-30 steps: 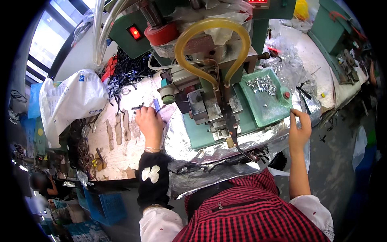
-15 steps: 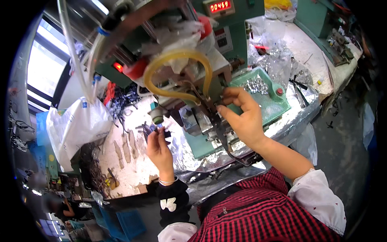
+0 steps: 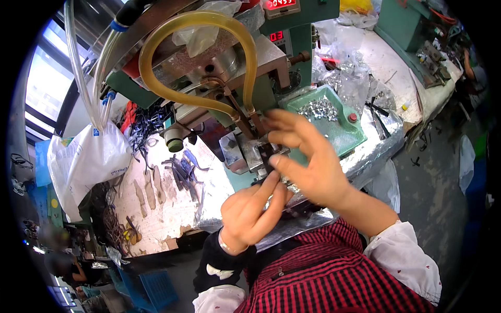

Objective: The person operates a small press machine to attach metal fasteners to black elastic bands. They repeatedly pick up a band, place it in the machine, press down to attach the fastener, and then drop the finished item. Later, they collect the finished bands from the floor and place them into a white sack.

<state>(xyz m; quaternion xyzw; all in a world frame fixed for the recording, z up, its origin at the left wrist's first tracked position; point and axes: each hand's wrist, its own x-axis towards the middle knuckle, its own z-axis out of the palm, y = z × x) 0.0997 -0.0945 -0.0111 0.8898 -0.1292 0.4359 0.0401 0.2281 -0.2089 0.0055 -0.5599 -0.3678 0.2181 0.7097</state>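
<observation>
At the press machine (image 3: 271,88), both my hands meet around the small metal work fixture (image 3: 255,161). A short black piece (image 3: 266,152) lies on that fixture, just beyond my fingertips. My left hand (image 3: 249,215) is closed in a pinch at the fixture's near edge; what the fingers hold is hidden. Slightly blurred, my right hand (image 3: 315,167) reaches over from the right, fingers apart, its thumb beside the black piece. A pile of dark strips (image 3: 183,172) lies to the left of the fixture.
A yellow hose (image 3: 198,18) loops above the fixture. To the right stands a green tray (image 3: 334,138) with small metal parts (image 3: 318,108). A white plastic bag (image 3: 88,169) is at the left, and black tools (image 3: 380,117) lie beyond the tray on foil.
My left hand has moved from the dark strips to the fixture. My right hand has shifted slightly and its fingers have spread. The long dark strap hanging off the fixture is no longer seen.
</observation>
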